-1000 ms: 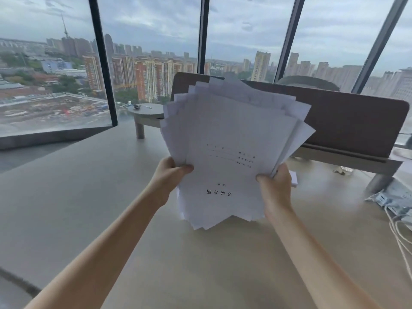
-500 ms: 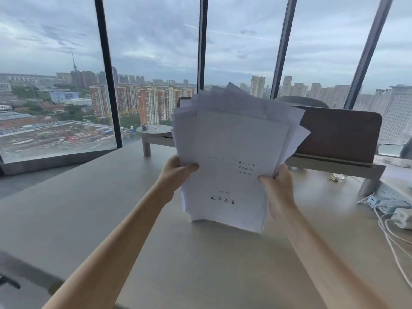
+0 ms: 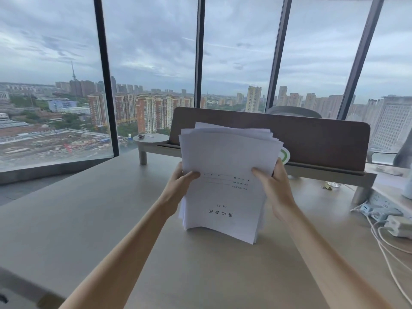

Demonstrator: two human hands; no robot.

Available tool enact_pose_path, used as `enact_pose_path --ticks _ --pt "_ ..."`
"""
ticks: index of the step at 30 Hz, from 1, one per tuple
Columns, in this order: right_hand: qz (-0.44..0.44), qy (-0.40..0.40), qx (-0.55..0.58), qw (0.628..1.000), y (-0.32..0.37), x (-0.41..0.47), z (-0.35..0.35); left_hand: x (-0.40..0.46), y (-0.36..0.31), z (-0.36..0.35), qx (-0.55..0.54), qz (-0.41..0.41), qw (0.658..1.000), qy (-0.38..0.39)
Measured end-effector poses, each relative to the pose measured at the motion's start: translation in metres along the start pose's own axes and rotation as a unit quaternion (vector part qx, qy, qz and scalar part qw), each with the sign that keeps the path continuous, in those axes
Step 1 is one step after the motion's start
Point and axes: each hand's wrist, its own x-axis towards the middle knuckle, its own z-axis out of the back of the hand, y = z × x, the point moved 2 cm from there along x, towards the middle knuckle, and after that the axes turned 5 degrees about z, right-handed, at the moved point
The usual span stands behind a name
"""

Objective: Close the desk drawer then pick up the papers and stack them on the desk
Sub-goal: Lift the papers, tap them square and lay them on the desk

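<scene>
A second ago the papers (image 3: 227, 175) were fanned out wide, corners sticking out on every side like a hand of cards. Now they are squared into a much tighter bundle: the side edges run close together, and only the top edge is a little ragged, with a few sheet corners peeping above the rest. The bundle has also come down. It stands nearly upright with its lower edge at or just above the desk (image 3: 89, 219); I cannot tell whether it actually touches.

Both hands are closed on the bundle. The left hand (image 3: 178, 190) grips its left edge with the thumb laid across the front sheet, and the right hand (image 3: 274, 190) grips the right edge the same way, fingers wrapped behind. The front page faces the person, its printed heading upside down.

To my eye this is the squaring-up step, tapping the sheets into line, so the stacking is nearly done. What seems left is to even out that top edge and lay the pile flat on the bare desk in front of the brown divider panel (image 3: 312, 143). The drawer is out of sight, so I cannot say whether it is shut. The white cables (image 3: 383, 248) lie well to the right.
</scene>
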Motion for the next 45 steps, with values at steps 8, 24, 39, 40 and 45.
enact_pose_path --ticks 8,24,39,40,45 --pt "0.020 -0.009 0.000 1.000 -0.001 0.012 -0.006 0.010 0.026 0.000 0.005 0.007 1.000 0.017" --pt "-0.001 -0.001 0.035 0.999 -0.034 -0.005 -0.008 0.001 0.036 0.001 0.009 -0.003 1.000 -0.021" --pt "-0.055 0.004 0.095 0.994 -0.089 -0.037 -0.022 -0.029 0.079 0.004 0.072 0.004 0.996 -0.045" --pt "-0.057 0.004 0.100 0.993 -0.088 -0.038 -0.023 -0.028 0.078 0.005 0.077 0.001 0.996 -0.051" --pt "-0.049 0.017 0.087 0.995 -0.088 -0.039 -0.038 -0.034 0.076 0.013 0.068 -0.005 0.993 -0.094"
